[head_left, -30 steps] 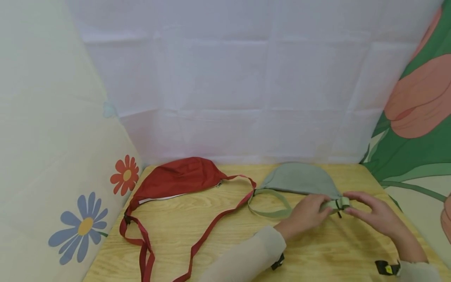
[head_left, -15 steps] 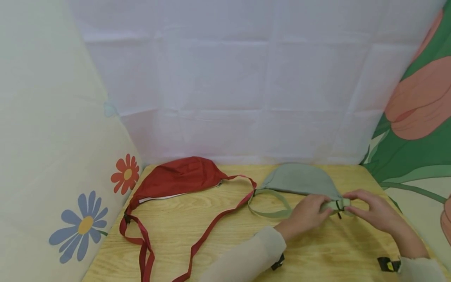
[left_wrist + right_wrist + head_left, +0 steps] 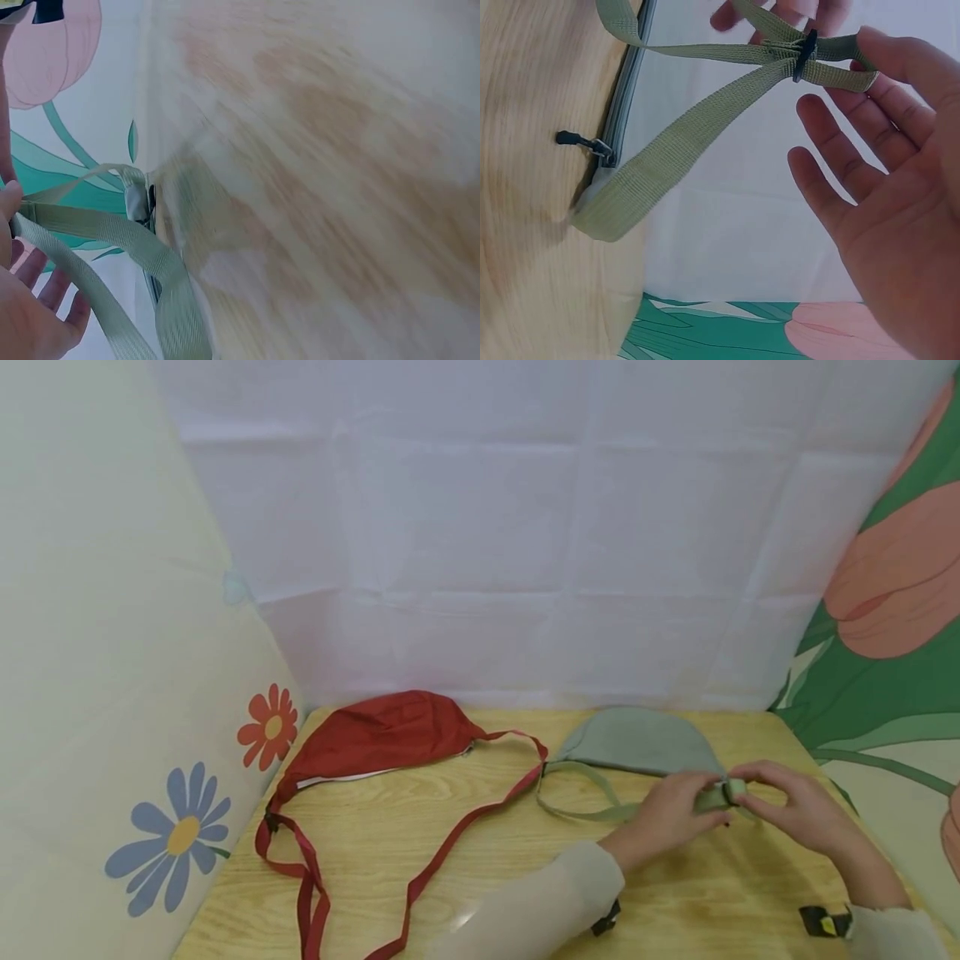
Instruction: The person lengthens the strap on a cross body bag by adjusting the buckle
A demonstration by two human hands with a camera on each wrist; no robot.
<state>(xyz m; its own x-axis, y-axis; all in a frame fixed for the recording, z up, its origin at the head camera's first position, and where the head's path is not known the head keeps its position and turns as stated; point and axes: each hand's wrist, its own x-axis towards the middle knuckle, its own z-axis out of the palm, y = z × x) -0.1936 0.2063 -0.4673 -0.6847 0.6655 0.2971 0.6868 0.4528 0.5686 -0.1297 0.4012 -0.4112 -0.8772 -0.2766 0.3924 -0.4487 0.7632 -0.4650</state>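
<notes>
A grey-green waist bag [image 3: 637,743] lies at the back right of the table, its light green strap [image 3: 592,814] looping out in front. My left hand [image 3: 675,814] pinches this strap beside the black slide buckle [image 3: 805,56]. From the other side my right hand [image 3: 798,806] holds the short strap loop past the buckle between thumb and index finger. In the right wrist view the other fingers of that hand are spread below the loop. The black zipper pull [image 3: 577,139] hangs at the bag's zip end. Left fingertips [image 3: 787,11] show only partly there.
A red waist bag [image 3: 390,735] lies at the back left, its long red strap [image 3: 442,847] trailing to the front edge and touching the green strap's left end. A white cloth [image 3: 480,568] backs the wooden table [image 3: 390,835]; flowered cloths flank both sides.
My left hand has shifted slightly right, closer to the buckle, and the strap's left loop has drawn right with it. The buckle has turned a little. My right hand stays nearly in place.
</notes>
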